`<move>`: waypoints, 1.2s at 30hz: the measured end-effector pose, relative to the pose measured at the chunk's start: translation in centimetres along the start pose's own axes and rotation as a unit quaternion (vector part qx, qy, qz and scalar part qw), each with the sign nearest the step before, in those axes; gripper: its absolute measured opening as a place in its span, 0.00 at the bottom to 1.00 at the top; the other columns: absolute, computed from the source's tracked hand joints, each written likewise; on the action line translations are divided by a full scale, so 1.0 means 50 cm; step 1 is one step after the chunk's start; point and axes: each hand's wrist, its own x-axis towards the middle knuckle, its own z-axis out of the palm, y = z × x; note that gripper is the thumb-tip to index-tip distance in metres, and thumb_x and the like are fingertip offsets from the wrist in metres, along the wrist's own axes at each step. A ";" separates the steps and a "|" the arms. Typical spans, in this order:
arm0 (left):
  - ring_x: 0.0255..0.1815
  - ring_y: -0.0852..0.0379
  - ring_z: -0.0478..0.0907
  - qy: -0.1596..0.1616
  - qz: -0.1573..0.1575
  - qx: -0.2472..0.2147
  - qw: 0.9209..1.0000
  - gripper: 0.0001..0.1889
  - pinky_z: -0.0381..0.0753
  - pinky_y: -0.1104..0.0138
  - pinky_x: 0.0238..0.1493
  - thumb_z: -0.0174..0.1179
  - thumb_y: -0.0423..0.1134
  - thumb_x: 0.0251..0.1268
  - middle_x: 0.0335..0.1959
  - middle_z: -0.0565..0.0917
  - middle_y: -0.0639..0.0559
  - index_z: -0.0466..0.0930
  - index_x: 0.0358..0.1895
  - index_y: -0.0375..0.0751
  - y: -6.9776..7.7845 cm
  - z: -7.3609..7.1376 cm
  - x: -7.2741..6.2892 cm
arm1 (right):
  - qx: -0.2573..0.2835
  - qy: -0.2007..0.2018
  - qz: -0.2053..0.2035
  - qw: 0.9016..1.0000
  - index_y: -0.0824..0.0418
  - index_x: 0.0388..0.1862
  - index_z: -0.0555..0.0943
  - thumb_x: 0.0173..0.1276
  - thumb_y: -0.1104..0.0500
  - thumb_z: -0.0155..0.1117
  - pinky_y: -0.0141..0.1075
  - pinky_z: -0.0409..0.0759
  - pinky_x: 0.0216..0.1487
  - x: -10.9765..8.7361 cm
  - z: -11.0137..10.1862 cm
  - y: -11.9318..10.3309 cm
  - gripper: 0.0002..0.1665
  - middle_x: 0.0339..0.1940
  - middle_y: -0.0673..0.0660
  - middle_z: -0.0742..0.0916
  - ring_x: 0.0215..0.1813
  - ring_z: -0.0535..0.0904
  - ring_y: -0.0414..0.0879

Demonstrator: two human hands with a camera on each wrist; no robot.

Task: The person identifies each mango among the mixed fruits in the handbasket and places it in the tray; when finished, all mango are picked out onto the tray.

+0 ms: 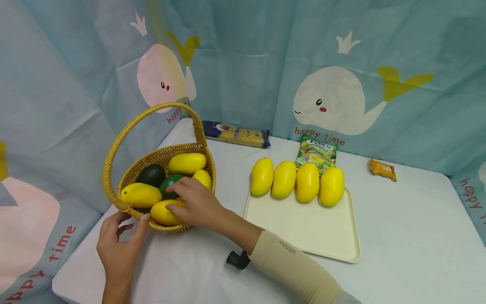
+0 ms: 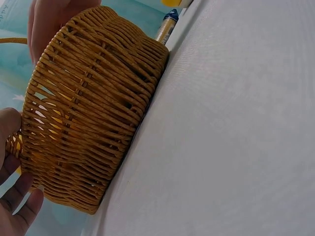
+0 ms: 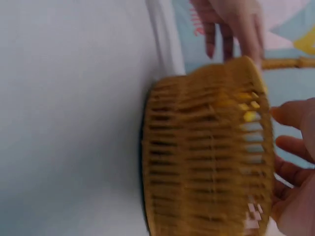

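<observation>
At the left of the table stands a wicker basket (image 1: 167, 151) with a tall handle, holding several yellow mangoes (image 1: 141, 195), a dark avocado (image 1: 151, 175) and a green avocado (image 1: 170, 184). My left hand (image 1: 120, 245) holds the basket's near-left rim by the handle base, thumb and fingers on either side. My right hand (image 1: 199, 200) reaches over the near rim, fingers spread above the green avocado and thumb over the front mango (image 1: 166, 212). In the right wrist view its fingers (image 3: 290, 145) are apart, just past the wicker rim.
Right of the basket lies a cream tray (image 1: 300, 230), with a row of several mangoes (image 1: 284, 179) along its far edge. Behind are a pasta packet (image 1: 237, 134), a green candy bag (image 1: 317, 153) and a small orange packet (image 1: 382, 169). A black object (image 1: 238, 259) lies below the right forearm.
</observation>
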 end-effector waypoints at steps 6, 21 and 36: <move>0.50 0.68 0.73 -0.002 0.000 -0.004 1.000 0.23 0.73 0.83 0.47 0.74 0.30 0.55 0.46 0.74 0.72 0.81 0.54 0.28 -0.001 0.001 0.000 | -0.056 -0.037 -0.001 0.998 0.57 0.68 0.75 0.71 0.48 0.65 0.25 0.61 0.67 0.056 0.043 -0.019 0.29 0.64 0.50 0.79 0.64 0.71 0.42; 0.51 0.65 0.75 0.000 0.019 -0.023 1.000 0.23 0.74 0.81 0.45 0.74 0.28 0.53 0.46 0.77 0.69 0.82 0.54 0.29 -0.008 0.005 0.004 | -0.102 -0.088 -0.020 0.991 0.57 0.76 0.63 0.73 0.43 0.61 0.28 0.48 0.75 0.112 0.091 -0.040 0.39 0.70 0.47 0.74 0.73 0.65 0.40; 0.51 0.67 0.74 -0.002 0.021 -0.014 1.000 0.22 0.74 0.82 0.45 0.75 0.29 0.53 0.46 0.77 0.66 0.82 0.53 0.27 -0.005 -0.002 0.002 | -0.011 -0.072 0.036 0.997 0.53 0.77 0.63 0.73 0.43 0.61 0.21 0.66 0.63 0.111 0.085 -0.036 0.38 0.68 0.46 0.75 0.61 0.72 0.34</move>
